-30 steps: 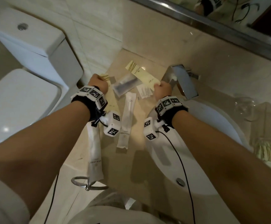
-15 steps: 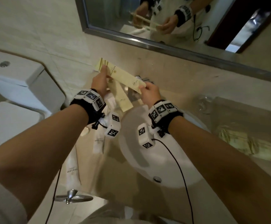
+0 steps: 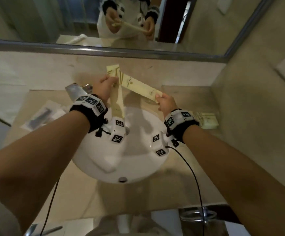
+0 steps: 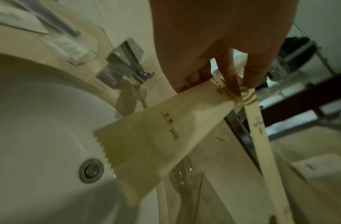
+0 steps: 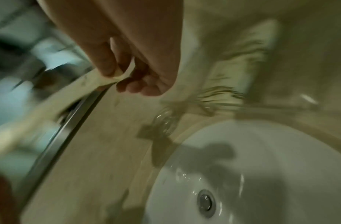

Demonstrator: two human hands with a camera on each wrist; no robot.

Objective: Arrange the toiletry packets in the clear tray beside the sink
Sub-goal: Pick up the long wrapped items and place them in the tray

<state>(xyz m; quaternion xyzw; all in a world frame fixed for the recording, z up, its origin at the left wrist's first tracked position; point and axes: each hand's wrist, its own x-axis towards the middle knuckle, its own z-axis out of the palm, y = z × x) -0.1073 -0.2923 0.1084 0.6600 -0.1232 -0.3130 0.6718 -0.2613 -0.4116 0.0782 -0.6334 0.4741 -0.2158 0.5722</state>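
Above the white sink (image 3: 138,167), my left hand (image 3: 110,80) pinches the striped ends of two pale yellow packets. One packet (image 3: 117,106) hangs down from it over the basin. The other, long packet (image 3: 138,86) stretches right to my right hand (image 3: 159,98), which pinches its far end. In the left wrist view my left hand (image 4: 232,91) pinches both: the wide packet (image 4: 146,136) and the other packet (image 4: 261,144), seen edge-on. The blurred right wrist view shows my right hand (image 5: 123,75) nipping a packet corner. The clear tray (image 3: 189,86), right of the sink, holds yellow packets (image 3: 206,120).
A chrome faucet (image 3: 77,90) stands behind the sink at the left. Clear packets with a dark item (image 3: 41,114) lie on the counter left of it. A drinking glass (image 5: 163,121) stands behind the basin. A mirror (image 3: 53,23) hangs on the wall above.
Both hands have lifted the yellow packets off the left counter and carried them right, over the sink. The view has swung right, and the toilet has left it.
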